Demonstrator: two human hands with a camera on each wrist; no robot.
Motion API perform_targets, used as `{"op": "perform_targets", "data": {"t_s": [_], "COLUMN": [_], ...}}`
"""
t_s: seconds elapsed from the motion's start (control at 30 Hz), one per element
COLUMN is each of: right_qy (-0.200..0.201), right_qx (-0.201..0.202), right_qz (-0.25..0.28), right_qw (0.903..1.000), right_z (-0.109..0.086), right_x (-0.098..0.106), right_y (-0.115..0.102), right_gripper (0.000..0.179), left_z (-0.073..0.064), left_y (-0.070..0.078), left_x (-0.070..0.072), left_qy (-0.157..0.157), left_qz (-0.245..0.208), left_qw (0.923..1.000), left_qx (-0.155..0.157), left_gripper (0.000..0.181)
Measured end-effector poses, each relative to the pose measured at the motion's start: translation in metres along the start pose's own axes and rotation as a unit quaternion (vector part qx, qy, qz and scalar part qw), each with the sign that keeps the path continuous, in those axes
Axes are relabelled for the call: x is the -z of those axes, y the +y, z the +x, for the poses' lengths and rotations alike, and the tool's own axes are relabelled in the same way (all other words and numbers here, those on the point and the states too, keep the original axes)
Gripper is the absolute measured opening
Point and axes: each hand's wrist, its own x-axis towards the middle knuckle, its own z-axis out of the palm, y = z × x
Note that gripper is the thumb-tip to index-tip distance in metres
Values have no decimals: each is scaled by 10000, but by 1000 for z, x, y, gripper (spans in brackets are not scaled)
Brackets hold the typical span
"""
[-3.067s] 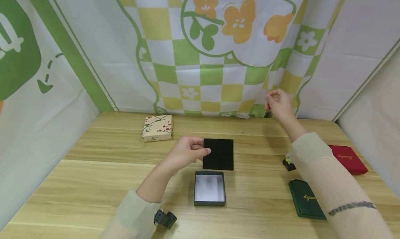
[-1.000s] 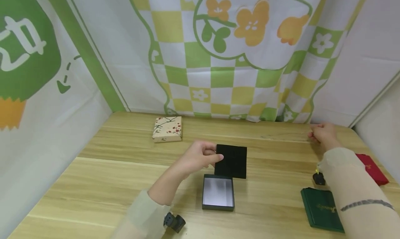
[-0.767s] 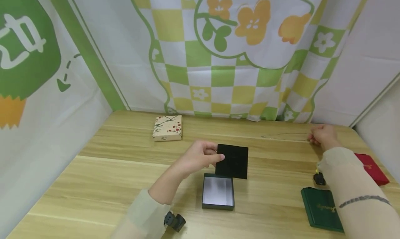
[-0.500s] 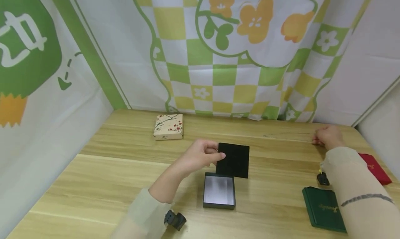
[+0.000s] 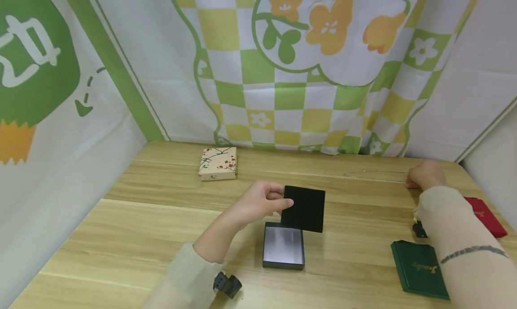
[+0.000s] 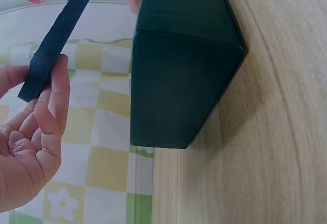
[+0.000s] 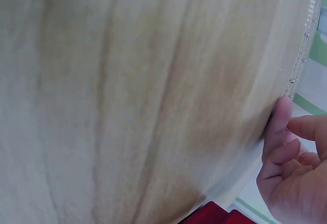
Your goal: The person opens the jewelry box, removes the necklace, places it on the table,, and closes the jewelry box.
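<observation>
Wood-grain surface (image 5: 133,237) backed by a checkered green, yellow and white curtain (image 5: 291,98)

From my remote station I see a square black pad (image 5: 304,210) held up above the surface, its broad face toward the head camera. The person's left hand (image 5: 260,202) pinches it by its left edge, thumb in front; my left wrist view shows it edge-on between thumb and fingers. Well to the right, a thin beaded chain (image 7: 306,34) lies stretched along the far part of the surface. One end runs to the right hand (image 5: 427,176), whose thumb and curled fingers pinch it. Just below the pad in my head view, an open dark box (image 5: 283,246) sits, pale inside facing up. Farther out, a cream box (image 5: 218,164) with red blossoms lies at the back left. A green case (image 5: 420,269) with gold lettering lies at the right, partly hidden by the right sleeve (image 5: 464,241); a red case (image 5: 486,217) lies beyond.
</observation>
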Motion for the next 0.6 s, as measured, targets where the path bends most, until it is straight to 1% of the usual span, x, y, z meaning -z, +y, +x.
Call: {"op": "perform_targets", "data": {"t_s": [0.17, 0.3, 0.47, 0.6], "right_qy": [82, 33, -43, -34], "right_qx": [171, 182, 217, 270], "right_qz": [-392, -489, -618, -669], "right_qw": [9991, 9986, 9978, 9974], "right_z": [1, 3, 3, 1], "right_x": [1, 0, 1, 2], "right_y": [-2, -1, 2, 0], "right_gripper": [23, 24, 20, 27], "left_z": [0, -1, -1, -1], "left_y": [1, 1, 1, 0], "left_x": [0, 0, 0, 1], "left_qy": [-8, -42, -50, -12], "left_qz": [-9, -30, -30, -45], "left_qw": [10000, 9999, 9999, 9999], "left_qx": [-13, -104, -131, -111], "left_gripper": [39, 41, 41, 39]}}
